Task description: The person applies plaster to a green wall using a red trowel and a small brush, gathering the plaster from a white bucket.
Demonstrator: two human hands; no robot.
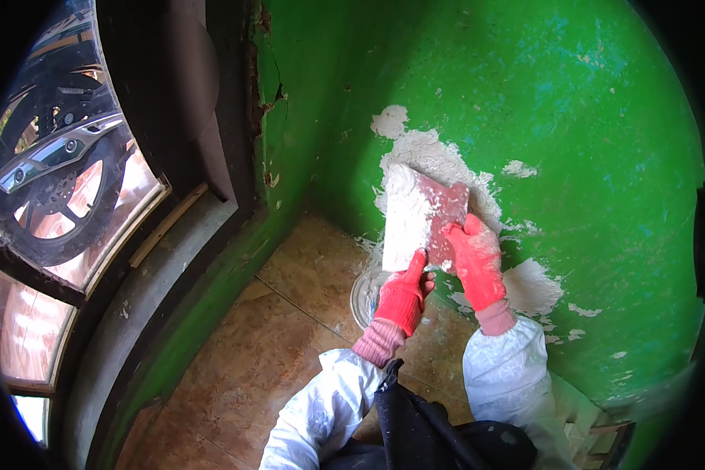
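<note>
Head view: The board (450, 202), partly coated in white paste (405, 215), is held before the green wall (580, 180), overlapping the smeared patch (423, 147). The right hand (476, 262) is closed on its right edge, thumb over the face; the left hand (403, 299) is closed at the lower edge, probably to share the load. The bucket (357, 301) stands on the floor (235, 356) near the wall, partly hidden by the left hand. A dark frame (153, 94) limits space leftward.
</note>
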